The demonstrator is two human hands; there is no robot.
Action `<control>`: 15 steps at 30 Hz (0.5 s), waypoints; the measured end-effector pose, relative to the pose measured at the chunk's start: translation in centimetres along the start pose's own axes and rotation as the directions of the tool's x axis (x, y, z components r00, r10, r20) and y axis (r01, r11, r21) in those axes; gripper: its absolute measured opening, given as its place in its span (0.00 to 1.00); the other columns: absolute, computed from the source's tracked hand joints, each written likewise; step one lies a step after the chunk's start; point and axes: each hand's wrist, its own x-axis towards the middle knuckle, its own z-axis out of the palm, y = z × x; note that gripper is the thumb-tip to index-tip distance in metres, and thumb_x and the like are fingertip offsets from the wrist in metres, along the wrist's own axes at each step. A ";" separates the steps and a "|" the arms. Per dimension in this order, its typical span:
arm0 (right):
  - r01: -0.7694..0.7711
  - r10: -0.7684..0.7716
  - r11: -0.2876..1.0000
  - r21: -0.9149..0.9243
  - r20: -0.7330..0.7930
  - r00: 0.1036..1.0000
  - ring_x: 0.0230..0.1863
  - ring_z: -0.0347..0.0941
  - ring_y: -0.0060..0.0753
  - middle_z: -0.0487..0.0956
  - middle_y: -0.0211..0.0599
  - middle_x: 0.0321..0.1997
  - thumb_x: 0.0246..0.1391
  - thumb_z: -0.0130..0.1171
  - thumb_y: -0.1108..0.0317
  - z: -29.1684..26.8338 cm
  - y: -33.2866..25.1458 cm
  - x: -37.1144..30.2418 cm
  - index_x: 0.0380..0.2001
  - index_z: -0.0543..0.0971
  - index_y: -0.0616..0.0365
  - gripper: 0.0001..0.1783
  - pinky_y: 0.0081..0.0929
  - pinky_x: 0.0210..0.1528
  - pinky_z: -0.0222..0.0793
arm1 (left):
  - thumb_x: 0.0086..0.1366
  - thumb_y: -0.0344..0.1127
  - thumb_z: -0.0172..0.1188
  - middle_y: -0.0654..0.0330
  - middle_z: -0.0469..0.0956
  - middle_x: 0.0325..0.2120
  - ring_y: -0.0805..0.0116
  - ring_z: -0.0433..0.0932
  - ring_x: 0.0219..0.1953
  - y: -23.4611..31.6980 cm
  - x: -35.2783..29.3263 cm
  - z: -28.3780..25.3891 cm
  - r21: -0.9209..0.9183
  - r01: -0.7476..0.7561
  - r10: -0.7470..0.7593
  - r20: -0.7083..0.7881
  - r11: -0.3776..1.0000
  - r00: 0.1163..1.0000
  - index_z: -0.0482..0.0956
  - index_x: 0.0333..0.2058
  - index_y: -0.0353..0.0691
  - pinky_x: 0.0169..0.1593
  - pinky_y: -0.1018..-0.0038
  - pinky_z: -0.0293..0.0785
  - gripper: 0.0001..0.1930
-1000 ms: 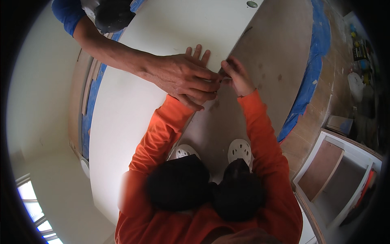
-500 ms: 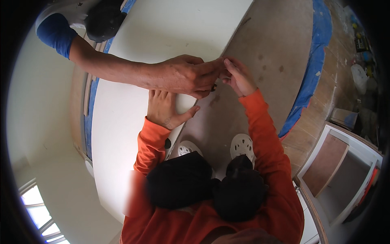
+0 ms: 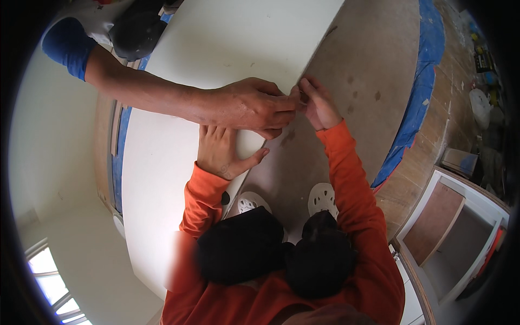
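So, we've got one long white panel point(image 3: 162, 146) running from the top of the view down our left side, with a round dark hole point(image 3: 225, 199) near its edge. Beside it is a brown, spotted floor covering point(image 3: 363, 59), bordered on the right by blue sheeting point(image 3: 403, 127), then wood-look flooring point(image 3: 420, 162). One white open-fronted cabinet point(image 3: 398, 238) sits lower right, and a bright window point(image 3: 46, 265) shows lower left in a pale wall point(image 3: 92, 265).

Count of hands: three. Our left hand point(image 3: 219, 150) lies spread on the panel, thumb out toward the edge, fingertips hidden under the other person's arm. Our right hand point(image 3: 319, 105) is at the panel's edge, fingers bent in close to the thumb; can't tell if that grip is clamped on anything. The co-worker's hand point(image 3: 252, 108) reaches across, fingertips meeting ours. Two orange sleeves point(image 3: 346, 162), one blue sleeve point(image 3: 69, 46), two white shoes point(image 3: 322, 197).
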 end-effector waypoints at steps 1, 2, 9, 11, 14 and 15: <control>0.033 -0.030 0.999 0.031 -0.089 0.996 0.31 0.69 0.15 0.72 0.22 0.31 0.64 0.51 0.58 0.4 -0.2 -0.3 0.41 0.72 0.52 0.11 0.16 0.30 0.65 | 0.49 0.61 0.64 0.44 0.71 0.50 0.46 0.66 0.57 0.1 0.0 -0.1 -0.007 0.006 -0.005 0.006 1.000 1.000 0.68 0.54 0.31 0.63 0.52 0.54 0.42; 0.068 -0.057 0.996 0.059 -0.179 0.982 0.28 0.67 0.15 0.71 0.22 0.28 0.64 0.50 0.59 0.6 -0.2 -0.5 0.37 0.73 0.52 0.10 0.16 0.27 0.62 | 0.49 0.61 0.64 0.44 0.71 0.50 0.46 0.66 0.57 0.2 0.0 -0.2 -0.014 0.011 -0.011 0.011 1.000 1.000 0.68 0.54 0.31 0.63 0.52 0.53 0.42; 0.350 -0.350 0.936 0.040 -0.020 0.937 0.18 0.45 0.14 0.54 0.22 0.17 0.53 0.42 0.63 0.8 -3.0 -1.2 0.16 0.55 0.47 0.14 0.18 0.20 0.42 | 0.47 0.59 0.67 0.50 0.70 0.54 0.50 0.64 0.59 0.7 1.1 -1.2 0.027 -0.022 0.022 -0.009 0.999 1.000 0.70 0.54 0.33 0.63 0.53 0.54 0.42; 0.333 -0.347 0.888 -0.317 0.012 0.938 0.18 0.45 0.14 0.52 0.21 0.17 0.53 0.41 0.64 1.9 -2.4 -0.2 0.16 0.55 0.48 0.13 0.18 0.21 0.41 | 0.47 0.60 0.67 0.50 0.69 0.55 0.51 0.64 0.60 0.6 0.9 -0.7 0.015 -0.020 0.020 0.013 1.000 1.000 0.70 0.55 0.33 0.63 0.52 0.53 0.43; 0.288 -0.338 0.912 -0.293 -0.138 0.931 0.19 0.45 0.13 0.52 0.20 0.18 0.55 0.41 0.65 3.1 -2.3 -1.7 0.18 0.55 0.49 0.13 0.18 0.21 0.41 | 0.45 0.57 0.67 0.49 0.56 0.66 0.51 0.52 0.69 1.1 0.8 -1.2 0.009 0.055 -0.055 0.051 0.998 0.997 0.55 0.66 0.37 0.68 0.49 0.44 0.54; 0.301 -0.356 0.918 -0.257 -0.203 0.912 0.19 0.45 0.13 0.53 0.20 0.18 0.55 0.41 0.65 3.5 -2.5 -2.1 0.18 0.56 0.49 0.13 0.18 0.21 0.41 | 0.44 0.58 0.67 0.49 0.54 0.67 0.51 0.50 0.70 1.2 1.2 -1.7 0.049 0.050 -0.052 0.039 0.998 0.998 0.53 0.67 0.38 0.68 0.49 0.43 0.55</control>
